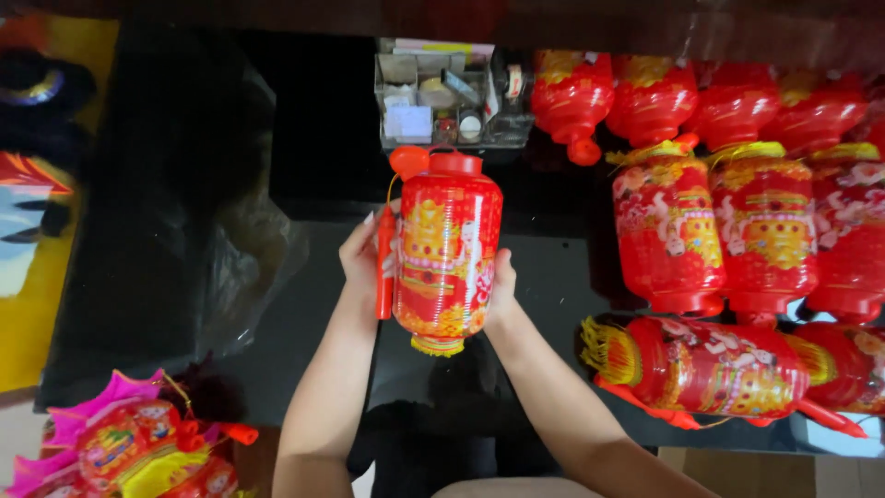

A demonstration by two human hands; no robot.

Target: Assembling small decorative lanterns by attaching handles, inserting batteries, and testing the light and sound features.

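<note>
I hold a red and gold paper lantern (449,254) upright over the black table (553,277), between both hands. My left hand (362,254) grips its left side, together with a red stick handle (384,267) that hangs along the lantern. My right hand (502,288) presses against the lantern's right side. A red cap (456,163) tops the lantern and a yellow fringe (436,346) hangs from its bottom.
Several finished red lanterns (719,231) stand and lie at the right. A clear organiser box (442,97) with small items sits behind the held lantern. A black plastic bag (166,203) covers the left side. Pink and yellow lanterns (129,447) lie at the bottom left.
</note>
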